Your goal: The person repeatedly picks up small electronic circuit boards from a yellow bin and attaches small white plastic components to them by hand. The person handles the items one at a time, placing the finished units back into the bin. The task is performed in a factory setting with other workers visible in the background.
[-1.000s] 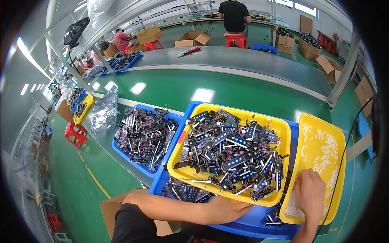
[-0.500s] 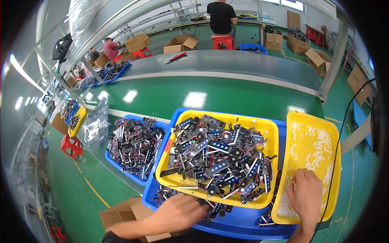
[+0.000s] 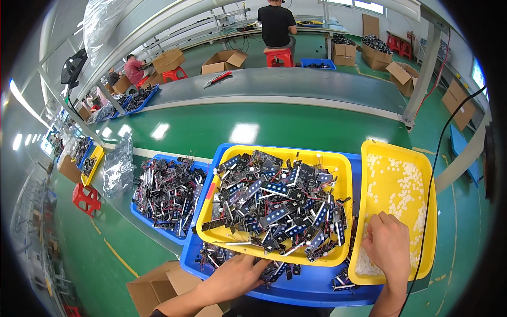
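- Many small black parts (image 3: 274,214), strip-shaped with bluish faces and thin red wires, fill the heaped yellow tray (image 3: 343,179). It sits on the big blue tray (image 3: 317,288), toward the near edge of the desk (image 3: 125,203).
- More of those parts lie in the big blue tray itself, some poking out from below the yellow rim.
- From where I stand, the left hand (image 3: 237,274) is right there, its fingers bent down onto the parts by the rim. I cannot tell whether they have hold of one.
- The right hand (image 3: 390,243) is over the near half of the right-hand yellow tray (image 3: 388,149), at the right end of the desk. Its fingers are curled inward with the tips hidden, so I cannot tell what, if anything, is pinched there.
- Loose white pieces (image 3: 406,185) are scattered in that tray, with a denser patch by its near left corner.
- Left of the heaped tray, at the desk's left edge, the smaller blue tray (image 3: 158,226) is piled with similar parts.
- As for progress, I would call it midway: every pile is generous and plenty of white pieces are left. A few white dots show among the heaped parts, but which pile counts as done I cannot tell.
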Motion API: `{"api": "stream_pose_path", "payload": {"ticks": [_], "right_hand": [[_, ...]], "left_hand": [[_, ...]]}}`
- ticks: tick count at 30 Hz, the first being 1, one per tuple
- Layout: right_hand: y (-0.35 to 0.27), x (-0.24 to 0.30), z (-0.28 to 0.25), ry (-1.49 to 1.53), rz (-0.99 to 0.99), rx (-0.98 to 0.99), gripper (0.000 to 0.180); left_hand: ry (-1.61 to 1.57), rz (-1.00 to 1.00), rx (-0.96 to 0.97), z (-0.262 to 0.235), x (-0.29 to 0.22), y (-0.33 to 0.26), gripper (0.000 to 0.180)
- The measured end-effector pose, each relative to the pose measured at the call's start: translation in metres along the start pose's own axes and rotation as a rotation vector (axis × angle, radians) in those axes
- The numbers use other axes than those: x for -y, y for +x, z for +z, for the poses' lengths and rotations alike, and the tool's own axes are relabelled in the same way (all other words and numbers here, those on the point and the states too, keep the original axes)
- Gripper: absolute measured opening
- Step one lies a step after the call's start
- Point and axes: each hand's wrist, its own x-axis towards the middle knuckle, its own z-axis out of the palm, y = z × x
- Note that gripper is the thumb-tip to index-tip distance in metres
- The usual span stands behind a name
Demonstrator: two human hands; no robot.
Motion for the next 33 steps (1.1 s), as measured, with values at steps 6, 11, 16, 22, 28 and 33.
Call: {"api": "stream_pose_path", "payload": {"ticks": [6,11,16,22,28,33], "right_hand": [[-0.001,0.001,0.0,0.018,-0.013,-0.014,0.016],[0.001,0.003,-0.002,0.039,-0.044,-0.061,0.015],[0.0,0.003,-0.004,0.057,-0.056,-0.068,0.014],[0.0,0.003,-0.005,0.072,-0.052,-0.073,0.014],[0.0,0.005,-0.005,0.069,-0.058,-0.08,0.014],[0.0,0.009,-0.004,0.076,-0.057,-0.069,0.015]], "left_hand": [[-0.079,-0.119,-0.088,0.005,-0.006,-0.001,0.066],[-0.042,-0.309,-0.046,-0.003,-0.017,-0.007,0.058],[-0.042,-0.096,0.01,-0.006,0.001,-0.014,0.054],[-0.082,-0.097,0.041,-0.019,0.002,-0.017,0.045],[-0.081,-0.013,0.016,-0.02,0.008,-0.02,0.04],[-0.027,-0.007,0.077,-0.017,0.006,-0.019,0.04]]}}
